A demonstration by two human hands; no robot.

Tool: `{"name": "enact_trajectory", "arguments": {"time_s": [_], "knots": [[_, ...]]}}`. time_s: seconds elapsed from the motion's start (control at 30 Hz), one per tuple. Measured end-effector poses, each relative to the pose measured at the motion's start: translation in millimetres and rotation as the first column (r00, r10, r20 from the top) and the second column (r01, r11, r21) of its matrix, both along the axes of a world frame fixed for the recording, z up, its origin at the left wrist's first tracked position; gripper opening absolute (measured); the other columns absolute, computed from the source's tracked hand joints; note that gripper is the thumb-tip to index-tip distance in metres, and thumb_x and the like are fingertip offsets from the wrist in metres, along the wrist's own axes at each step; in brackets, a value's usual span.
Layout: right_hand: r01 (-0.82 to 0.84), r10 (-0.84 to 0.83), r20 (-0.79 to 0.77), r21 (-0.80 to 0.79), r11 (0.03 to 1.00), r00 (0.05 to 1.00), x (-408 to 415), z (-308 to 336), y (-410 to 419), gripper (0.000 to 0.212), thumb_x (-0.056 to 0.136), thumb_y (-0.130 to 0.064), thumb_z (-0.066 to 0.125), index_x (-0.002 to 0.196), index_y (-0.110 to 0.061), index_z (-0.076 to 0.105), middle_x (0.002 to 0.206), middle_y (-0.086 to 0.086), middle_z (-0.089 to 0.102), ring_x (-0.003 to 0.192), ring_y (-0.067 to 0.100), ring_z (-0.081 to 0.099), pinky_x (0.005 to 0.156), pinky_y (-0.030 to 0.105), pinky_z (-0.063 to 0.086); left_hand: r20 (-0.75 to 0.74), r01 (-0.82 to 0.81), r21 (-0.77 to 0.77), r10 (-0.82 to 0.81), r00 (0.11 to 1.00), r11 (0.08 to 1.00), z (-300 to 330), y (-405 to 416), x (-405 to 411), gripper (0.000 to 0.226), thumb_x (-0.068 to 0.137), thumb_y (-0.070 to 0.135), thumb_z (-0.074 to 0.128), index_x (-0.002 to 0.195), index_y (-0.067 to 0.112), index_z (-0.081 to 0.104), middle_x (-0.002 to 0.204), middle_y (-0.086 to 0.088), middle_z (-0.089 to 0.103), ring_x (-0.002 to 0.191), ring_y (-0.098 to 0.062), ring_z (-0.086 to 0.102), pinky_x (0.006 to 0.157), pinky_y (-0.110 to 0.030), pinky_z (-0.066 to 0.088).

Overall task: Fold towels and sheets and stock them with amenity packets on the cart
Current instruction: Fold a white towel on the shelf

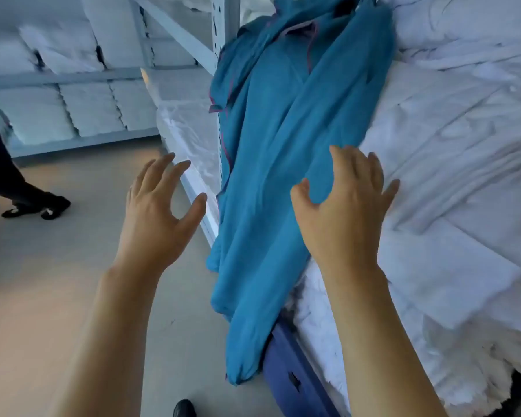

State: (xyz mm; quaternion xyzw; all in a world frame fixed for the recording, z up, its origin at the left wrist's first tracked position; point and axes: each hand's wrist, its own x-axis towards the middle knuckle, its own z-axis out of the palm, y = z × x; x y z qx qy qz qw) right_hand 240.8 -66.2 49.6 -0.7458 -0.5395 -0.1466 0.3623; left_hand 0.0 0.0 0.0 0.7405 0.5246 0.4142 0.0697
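A long blue cloth [271, 121] hangs crumpled over the edge of a pile of white sheets [451, 152], trailing down toward the floor. My right hand [343, 206] lies on the blue cloth with fingers spread, its outer fingers reaching onto the white sheets. My left hand [160, 206] hovers in the air to the left of the cloth, fingers spread and loosely bent, holding nothing.
Metal shelving [223, 31] at the back left holds stacks of folded white linen [82, 109]. A blue frame [295, 365] runs under the sheet pile. Another person's legs and black shoes [33, 206] stand at the left on the grey floor. A black shoe tip [184, 408] shows at the bottom.
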Motion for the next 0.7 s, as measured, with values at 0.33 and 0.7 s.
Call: {"name": "enact_trajectory", "arguments": {"time_s": [0.33, 0.7], "knots": [[-0.341, 0.355, 0.035, -0.212, 0.916, 0.934, -96, -8, 116, 0.067, 0.090, -0.044, 0.062, 0.150, -0.020, 0.046, 0.160, 0.003, 0.034, 0.149, 0.029, 0.028, 0.115, 0.059, 0.028, 0.031, -0.003, -0.027, 0.004, 1.000, 1.000, 8, 102, -90, 0.059, 0.094, 0.053, 0.056, 0.148, 0.030, 0.046, 0.159, 0.004, 0.037, 0.151, -0.019, 0.025, 0.118, -0.055, 0.032], [-0.429, 0.433, -0.038, -0.240, 0.871, 0.901, -164, -12, 200, 0.067, 0.093, -0.043, 0.063, 0.153, -0.023, 0.041, 0.163, -0.001, 0.028, 0.153, 0.024, 0.021, 0.119, 0.056, 0.024, 0.030, -0.018, -0.026, 0.019, 0.999, 1.000, 2, 175, -160, 0.060, 0.095, 0.055, 0.053, 0.149, 0.031, 0.045, 0.159, 0.006, 0.037, 0.151, -0.015, 0.024, 0.119, -0.053, 0.032]]}}
